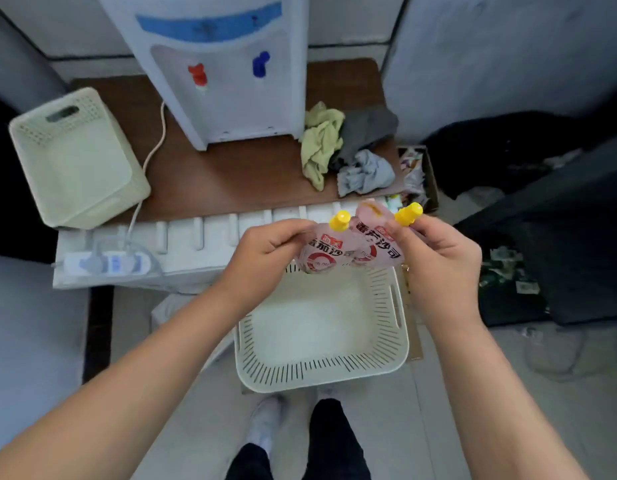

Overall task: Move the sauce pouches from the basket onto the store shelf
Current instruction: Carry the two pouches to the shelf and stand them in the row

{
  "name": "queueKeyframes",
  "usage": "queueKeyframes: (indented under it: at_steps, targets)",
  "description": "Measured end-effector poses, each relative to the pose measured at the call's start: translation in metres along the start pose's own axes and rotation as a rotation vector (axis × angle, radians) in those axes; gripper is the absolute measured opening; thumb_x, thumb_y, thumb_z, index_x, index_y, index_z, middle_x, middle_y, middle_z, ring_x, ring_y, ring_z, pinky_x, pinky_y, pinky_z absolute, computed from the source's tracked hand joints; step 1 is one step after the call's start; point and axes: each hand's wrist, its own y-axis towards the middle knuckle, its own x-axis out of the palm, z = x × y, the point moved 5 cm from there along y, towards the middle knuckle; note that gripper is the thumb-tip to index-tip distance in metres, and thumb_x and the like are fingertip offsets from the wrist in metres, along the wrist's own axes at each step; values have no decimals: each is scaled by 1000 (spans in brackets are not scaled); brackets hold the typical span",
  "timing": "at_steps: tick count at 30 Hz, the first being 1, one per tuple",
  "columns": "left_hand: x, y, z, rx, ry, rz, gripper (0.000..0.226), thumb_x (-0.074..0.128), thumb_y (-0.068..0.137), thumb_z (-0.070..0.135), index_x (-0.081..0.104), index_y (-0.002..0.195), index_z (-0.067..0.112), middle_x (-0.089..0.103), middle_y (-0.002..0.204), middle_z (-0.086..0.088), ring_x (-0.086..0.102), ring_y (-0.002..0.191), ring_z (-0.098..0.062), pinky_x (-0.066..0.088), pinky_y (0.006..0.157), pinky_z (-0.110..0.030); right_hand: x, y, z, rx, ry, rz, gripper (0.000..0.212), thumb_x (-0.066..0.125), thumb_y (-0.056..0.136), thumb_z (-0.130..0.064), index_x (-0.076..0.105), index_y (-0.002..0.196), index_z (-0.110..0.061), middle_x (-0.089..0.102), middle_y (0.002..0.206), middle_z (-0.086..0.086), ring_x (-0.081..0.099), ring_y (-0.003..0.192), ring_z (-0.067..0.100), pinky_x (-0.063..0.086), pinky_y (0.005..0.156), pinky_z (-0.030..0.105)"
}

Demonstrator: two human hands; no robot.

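Beyond the brown surface (pixel 231 174) at twelve o'clock, we hold two sauce pouches above the basket (pixel 321 372): left hand (pixel 265 251) grip clamped on the left pouch (pixel 321 251), right hand (pixel 435 254) on the right pouch (pixel 373 237).

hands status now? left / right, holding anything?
Left hand: closed on the left sauce pouch, above the basket.
Right hand: closed on the right sauce pouch, near its yellow cap.
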Motion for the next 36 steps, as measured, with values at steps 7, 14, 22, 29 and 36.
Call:
queueKeyframes:
  at_steps: [7,14,22,29,36]
  targets:
    - [-30,-29,204,228,-273,-169,27,60,99,6,77,109,26,79,103,6,74,101,-13,60,83,-31,-55,-93,-187,-216,-2,243,9,76,91,-18,81,98,-20,80,85,-5,73,81,3,57,68,19]
    - [20,-111,358,526,-265,-509,33,60,98,1,80,102,27,80,99,6,75,94,-10,58,79,-20,-156,-224,-281,-351,89,565,11,77,88,-12,82,98,-14,82,89,2,77,82,17,62,71,32]
    - [174,-260,441,667,-264,-987,36,53,101,-4,77,109,21,79,104,5,74,100,-16,58,80,-23,-285,-442,-296,-425,69,1088,11,81,83,-13,81,89,-23,81,81,-3,74,72,11,60,66,30]
    - [331,-482,459,672,-228,-1477,27,54,100,-3,74,114,8,79,105,-3,75,98,-12,58,79,-21,-358,-691,-248,-240,-2,1521,9,82,83,-19,83,87,-27,82,85,-2,79,78,17,63,71,40]
    - [438,-725,451,725,-214,-1825,31,58,99,2,77,109,24,79,106,4,73,101,-9,57,85,-22,-396,-924,-221,-69,-137,1866,8,83,81,-31,82,83,-39,82,83,-8,79,79,14,64,79,51]
